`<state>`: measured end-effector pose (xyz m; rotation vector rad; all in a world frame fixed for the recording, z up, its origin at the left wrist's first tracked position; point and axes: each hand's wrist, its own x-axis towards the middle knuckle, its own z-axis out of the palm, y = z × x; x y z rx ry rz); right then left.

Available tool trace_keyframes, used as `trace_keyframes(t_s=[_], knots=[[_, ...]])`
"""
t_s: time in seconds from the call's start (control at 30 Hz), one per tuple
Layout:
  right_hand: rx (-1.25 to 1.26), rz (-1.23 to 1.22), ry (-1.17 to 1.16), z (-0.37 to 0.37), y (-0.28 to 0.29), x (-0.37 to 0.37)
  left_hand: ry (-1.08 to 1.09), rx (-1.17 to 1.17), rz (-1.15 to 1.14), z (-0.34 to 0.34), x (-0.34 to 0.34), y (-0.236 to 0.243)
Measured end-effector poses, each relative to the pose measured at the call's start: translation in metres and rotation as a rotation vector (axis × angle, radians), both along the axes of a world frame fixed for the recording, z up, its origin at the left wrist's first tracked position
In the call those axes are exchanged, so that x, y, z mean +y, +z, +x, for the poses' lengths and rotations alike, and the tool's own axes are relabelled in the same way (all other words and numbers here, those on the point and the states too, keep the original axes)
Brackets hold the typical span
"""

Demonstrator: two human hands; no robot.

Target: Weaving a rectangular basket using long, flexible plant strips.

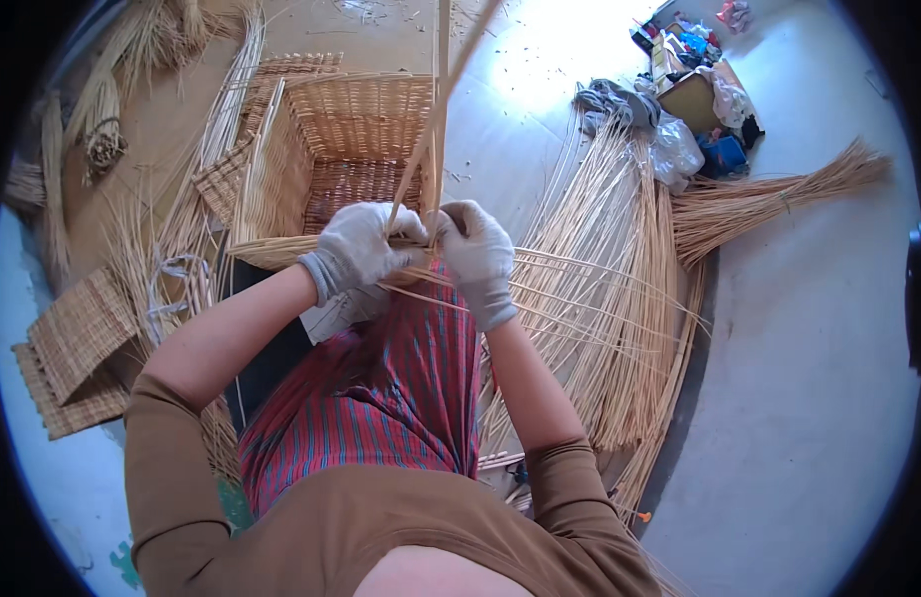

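Observation:
A woven wicker basket [272, 189] sits tilted before me, its open inside showing. Both my hands wear pale work gloves and meet at its near right corner. My left hand [366, 249] is closed at that corner, pinching a flat wicker strip [426, 144] that rises past the basket's right side. Against it, my right hand [475, 257] is curled closed around thin wicker strands [580, 261], whose loose ends fan out to the right. The fingertips partly hide the weave between them.
A large spread of loose wicker strands [620, 328] lies to the right, near a tied bundle [779, 199]. Woven panels [83, 338] rest at the left, below more bundles [104, 144]. A cardboard box of bags and odds and ends [689, 95] stands at the far right.

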<state>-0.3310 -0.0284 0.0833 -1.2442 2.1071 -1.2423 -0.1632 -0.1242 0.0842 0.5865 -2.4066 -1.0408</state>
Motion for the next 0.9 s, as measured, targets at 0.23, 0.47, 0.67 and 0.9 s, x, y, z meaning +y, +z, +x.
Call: trace_keyframes(t_s=[0.23, 0.47, 0.67, 0.9], knots=[[-0.605, -0.412, 0.338, -0.012, 0.023, 0.002, -0.007, 0.053, 0.089, -0.006, 0.002, -0.003], [-0.607, -0.523, 0.086, -0.029, 0.005, 0.062, -0.01, 0.088, 0.14, -0.008, -0.002, -0.009], [-0.907, -0.832, -0.356, 0.062, -0.046, 0.097, 0.016, 0.086, 0.114, -0.007, 0.004, -0.006], [-0.044, -0.497, -0.157, 0.035, 0.029, 0.052, 0.034, 0.133, 0.083, -0.009, 0.003, -0.011]])
